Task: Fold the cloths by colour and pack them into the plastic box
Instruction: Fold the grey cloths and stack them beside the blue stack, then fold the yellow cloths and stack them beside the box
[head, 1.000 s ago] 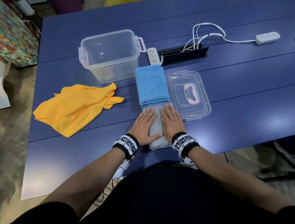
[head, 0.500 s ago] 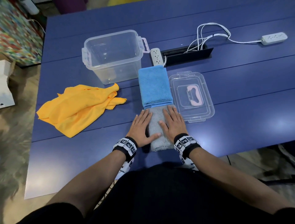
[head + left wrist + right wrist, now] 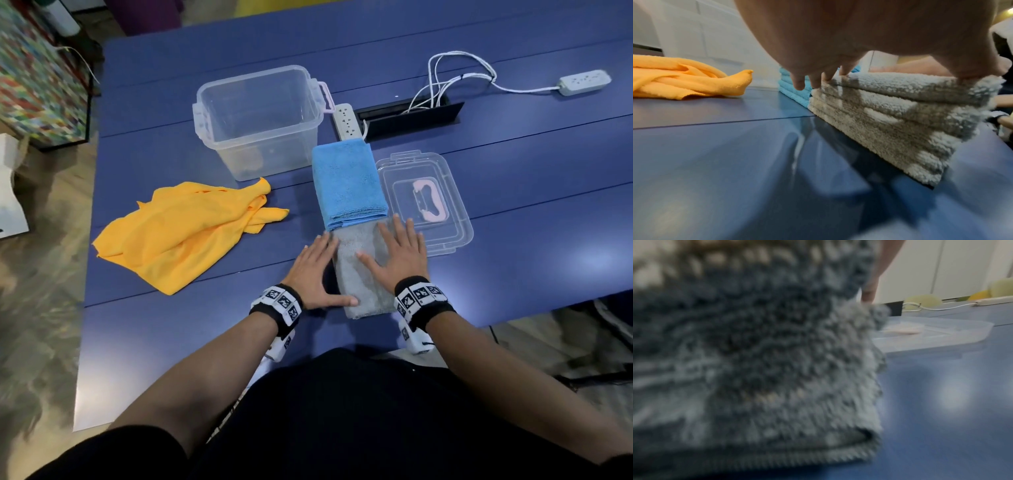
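Hands lie flat on a folded grey cloth (image 3: 363,274) at the near edge of the blue desk (image 3: 513,212). The left hand (image 3: 313,274) rests along the cloth's left side, fingers straight, thumb stretched across the near corner; in the left wrist view its fingertips (image 3: 799,83) touch the top edge of the stacked grey layers. The right hand (image 3: 400,255) presses palm-down on the cloth's right half, fingers spread and straight. Neither grip is clenched around anything; both are released and flat.

Just beyond the grey cloth, touching its far end, lies a folded blue cloth (image 3: 347,183). To the left, well apart from the hands, an unfolded yellow cloth (image 3: 185,233) lies crumpled on the desk. The clear plastic box (image 3: 257,120) stands upright behind the yellow cloth and beside the far end of the blue one, with no cloth in it. Its clear lid (image 3: 424,202), with a pink handle, lies flat to the right of the blue cloth, and the right hand's outer fingers reach its near left edge.

Farther back are a white power strip (image 3: 346,120), a black cable slot (image 3: 409,114) and a second power strip (image 3: 584,81) on a white cord. The right wrist view is mostly blurred grey pile.
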`<state>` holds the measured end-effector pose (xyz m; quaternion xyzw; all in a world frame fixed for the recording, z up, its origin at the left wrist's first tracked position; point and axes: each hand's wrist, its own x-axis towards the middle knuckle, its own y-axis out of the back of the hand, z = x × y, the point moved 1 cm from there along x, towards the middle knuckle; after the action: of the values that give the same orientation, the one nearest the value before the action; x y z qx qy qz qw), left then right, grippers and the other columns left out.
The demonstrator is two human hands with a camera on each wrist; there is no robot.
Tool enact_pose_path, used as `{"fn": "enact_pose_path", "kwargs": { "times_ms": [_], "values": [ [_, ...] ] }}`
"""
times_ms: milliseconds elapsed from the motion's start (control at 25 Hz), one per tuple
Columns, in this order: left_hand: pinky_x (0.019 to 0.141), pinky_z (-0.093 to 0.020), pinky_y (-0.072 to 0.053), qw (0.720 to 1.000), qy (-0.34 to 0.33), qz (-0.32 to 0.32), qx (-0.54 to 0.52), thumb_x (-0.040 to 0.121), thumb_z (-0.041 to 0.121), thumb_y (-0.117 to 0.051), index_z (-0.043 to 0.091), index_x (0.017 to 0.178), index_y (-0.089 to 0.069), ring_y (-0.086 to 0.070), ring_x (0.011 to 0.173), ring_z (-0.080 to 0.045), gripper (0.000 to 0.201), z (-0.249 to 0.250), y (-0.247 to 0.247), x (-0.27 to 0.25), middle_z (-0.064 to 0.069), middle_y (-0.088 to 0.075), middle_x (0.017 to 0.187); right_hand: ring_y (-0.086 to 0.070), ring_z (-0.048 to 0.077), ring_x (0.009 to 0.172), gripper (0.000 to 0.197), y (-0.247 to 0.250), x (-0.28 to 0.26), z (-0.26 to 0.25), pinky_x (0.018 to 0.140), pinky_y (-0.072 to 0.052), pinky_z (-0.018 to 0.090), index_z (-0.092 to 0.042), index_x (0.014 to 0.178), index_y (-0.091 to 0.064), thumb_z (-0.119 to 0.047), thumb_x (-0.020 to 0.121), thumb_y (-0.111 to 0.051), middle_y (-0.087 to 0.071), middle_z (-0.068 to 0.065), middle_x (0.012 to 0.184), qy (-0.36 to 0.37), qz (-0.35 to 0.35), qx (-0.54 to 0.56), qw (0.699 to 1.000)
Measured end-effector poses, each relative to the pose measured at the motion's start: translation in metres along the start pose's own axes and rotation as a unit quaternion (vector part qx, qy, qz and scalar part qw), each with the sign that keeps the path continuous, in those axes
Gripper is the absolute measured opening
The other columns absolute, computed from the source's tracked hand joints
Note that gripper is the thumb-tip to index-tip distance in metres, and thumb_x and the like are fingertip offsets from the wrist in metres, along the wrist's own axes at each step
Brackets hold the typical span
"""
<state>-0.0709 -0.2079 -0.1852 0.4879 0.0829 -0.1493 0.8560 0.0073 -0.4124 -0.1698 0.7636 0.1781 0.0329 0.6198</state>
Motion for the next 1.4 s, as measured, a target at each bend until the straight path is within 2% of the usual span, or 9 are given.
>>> {"fn": "enact_pose_path", "kwargs": {
  "times_ms": [120,240,440,680,800,920,1120,1240,1400],
  "values": [
    [0.122,-0.041,-0.009,0.989,0.079,0.103,-0.066,0.067,0.089,-0.047,0.022,0.156,-0.013,-0.006,0.151,-0.017,0.117,-0.048,0.017,-0.017,-0.002,-0.008,0.164,-0.024,0.025,0.143,0.062,0.023,-0.005,-0.032,0.119,-0.010,0.044,-0.026,0.129,-0.054,-0.069,0.089,-0.036,-0.040,0.004,0.148,-0.010,0.155,0.091,0.984],
    [0.118,-0.046,-0.021,0.960,0.209,0.188,-0.007,0.083,0.065,-0.052,0.013,0.150,-0.032,-0.021,0.146,-0.032,0.087,-0.121,0.040,-0.040,-0.014,-0.026,0.158,-0.052,0.024,0.100,0.047,0.032,-0.004,-0.086,0.092,-0.039,0.037,-0.021,0.091,-0.065,-0.061,0.090,-0.042,-0.059,0.001,0.097,0.048,0.258,0.150,0.953],
    [0.104,-0.056,-0.036,0.879,0.446,0.148,-0.087,0.091,0.041,-0.061,0.017,0.153,-0.017,-0.024,0.139,-0.041,0.079,-0.211,0.071,-0.096,-0.015,-0.019,0.157,-0.052,0.021,0.088,0.040,-0.008,-0.011,-0.160,0.081,-0.044,0.039,-0.022,0.081,-0.062,-0.058,0.089,-0.046,-0.058,-0.004,0.082,0.128,0.123,0.203,0.963],
    [0.085,-0.044,-0.045,0.962,0.267,-0.026,0.053,0.094,0.027,-0.054,0.013,0.130,-0.045,-0.051,0.109,-0.039,0.040,-0.209,0.063,-0.116,-0.017,-0.041,0.127,-0.045,0.021,0.121,0.037,-0.077,-0.024,-0.204,0.094,-0.045,0.038,-0.022,0.120,-0.056,-0.045,0.090,-0.057,-0.056,0.001,0.121,0.094,-0.158,0.137,0.973],
    [0.081,-0.040,-0.046,0.987,0.130,-0.096,-0.006,0.086,0.023,-0.065,0.012,0.100,-0.055,-0.057,0.094,-0.030,0.021,-0.191,0.045,-0.134,-0.011,-0.056,0.101,-0.040,0.025,0.126,0.052,-0.090,-0.018,-0.229,0.098,-0.042,0.042,-0.025,0.136,-0.044,-0.034,0.088,-0.061,-0.045,0.004,0.134,0.083,-0.144,0.138,0.976],
    [0.070,-0.030,-0.051,0.956,0.145,-0.168,-0.191,0.082,0.031,-0.072,0.024,0.089,-0.065,-0.059,0.072,-0.014,0.012,-0.178,0.042,-0.156,0.003,-0.065,0.080,-0.037,0.028,0.127,0.065,-0.095,-0.012,-0.245,0.101,-0.036,0.040,-0.024,0.143,-0.037,-0.029,0.083,-0.064,-0.038,0.006,0.140,0.105,-0.114,0.045,0.987],
    [0.087,-0.038,-0.047,0.974,0.166,0.152,-0.009,0.077,0.064,-0.067,0.027,0.127,-0.054,-0.046,0.116,-0.021,0.063,-0.194,0.066,-0.155,-0.002,-0.053,0.126,-0.023,0.028,0.139,0.054,-0.100,-0.020,-0.257,0.107,-0.029,0.042,-0.027,0.134,-0.048,-0.029,0.082,-0.064,-0.027,0.008,0.151,0.094,-0.075,0.000,0.993],
    [0.113,-0.050,-0.028,0.961,0.273,0.032,0.025,0.072,0.066,-0.071,0.023,0.153,-0.017,-0.011,0.146,-0.035,0.106,-0.206,0.060,-0.144,-0.009,-0.006,0.161,-0.011,0.029,0.145,0.051,-0.107,-0.026,-0.260,0.107,-0.033,0.045,-0.032,0.130,-0.052,-0.041,0.081,-0.064,-0.012,0.009,0.157,0.125,-0.162,0.006,0.979],
    [0.082,-0.039,-0.042,0.957,0.281,0.047,-0.056,0.080,0.045,-0.059,0.015,0.129,-0.051,-0.050,0.118,-0.041,0.058,-0.223,0.090,-0.116,-0.015,-0.052,0.133,-0.018,0.024,0.145,0.027,-0.102,-0.020,-0.253,0.106,-0.037,0.039,-0.029,0.110,-0.062,-0.036,0.084,-0.066,-0.007,0.001,0.160,0.130,-0.183,-0.005,0.975]
  ]
}}
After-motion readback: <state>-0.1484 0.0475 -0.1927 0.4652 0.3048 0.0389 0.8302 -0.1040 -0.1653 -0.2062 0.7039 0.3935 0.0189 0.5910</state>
